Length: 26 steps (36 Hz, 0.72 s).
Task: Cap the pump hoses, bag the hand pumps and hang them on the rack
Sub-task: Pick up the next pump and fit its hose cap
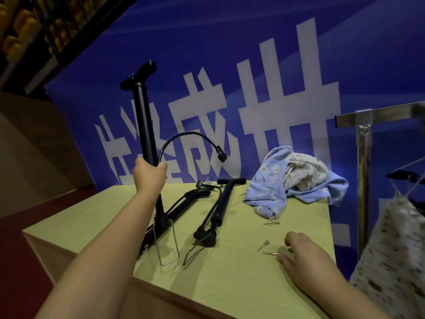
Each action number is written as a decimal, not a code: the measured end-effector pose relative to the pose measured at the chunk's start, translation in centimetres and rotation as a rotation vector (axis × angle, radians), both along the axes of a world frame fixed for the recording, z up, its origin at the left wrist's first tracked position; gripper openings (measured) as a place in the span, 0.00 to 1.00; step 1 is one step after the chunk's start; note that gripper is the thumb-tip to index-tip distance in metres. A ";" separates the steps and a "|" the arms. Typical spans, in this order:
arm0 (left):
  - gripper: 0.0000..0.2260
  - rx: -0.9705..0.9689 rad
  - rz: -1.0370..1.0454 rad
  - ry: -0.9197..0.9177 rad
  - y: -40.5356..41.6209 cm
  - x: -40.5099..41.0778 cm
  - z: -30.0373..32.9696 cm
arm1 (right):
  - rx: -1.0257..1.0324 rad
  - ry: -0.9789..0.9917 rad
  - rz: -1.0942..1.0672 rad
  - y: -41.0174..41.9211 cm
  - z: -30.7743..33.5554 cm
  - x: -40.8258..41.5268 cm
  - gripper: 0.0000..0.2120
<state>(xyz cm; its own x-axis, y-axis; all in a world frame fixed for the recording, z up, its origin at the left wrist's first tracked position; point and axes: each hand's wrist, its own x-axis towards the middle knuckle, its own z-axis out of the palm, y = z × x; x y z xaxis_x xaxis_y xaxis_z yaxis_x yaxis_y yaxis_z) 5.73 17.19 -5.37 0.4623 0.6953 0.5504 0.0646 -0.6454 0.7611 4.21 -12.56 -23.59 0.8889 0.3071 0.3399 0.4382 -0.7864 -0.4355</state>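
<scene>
My left hand (149, 174) grips the barrel of a black hand pump (143, 118) and holds it upright on the table, T-handle at the top. Its hose (184, 137) arcs to the right with the nozzle end free in the air. My right hand (303, 256) rests low on the table, fingers apart, its fingertips touching a small metal needle piece (271, 253); another small metal piece (264, 244) lies just beside it. Two more black pumps (220, 203) (181, 204) lie flat on the table. A heap of floral cloth bags (294, 178) sits at the table's far right.
The pale wooden table (230, 284) ends close on the right. A chrome rack (364, 171) stands past that edge, with a spotted bag (395, 249) hanging from it. More small metal fittings (271, 223) lie near the cloth. A blue banner (253, 65) forms the backdrop.
</scene>
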 end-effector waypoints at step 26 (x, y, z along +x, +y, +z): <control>0.07 -0.445 -1.103 -0.158 -29.6 -21.0 -2.9 | 1.093 0.114 0.535 -8.4 21.5 -16.1 0.26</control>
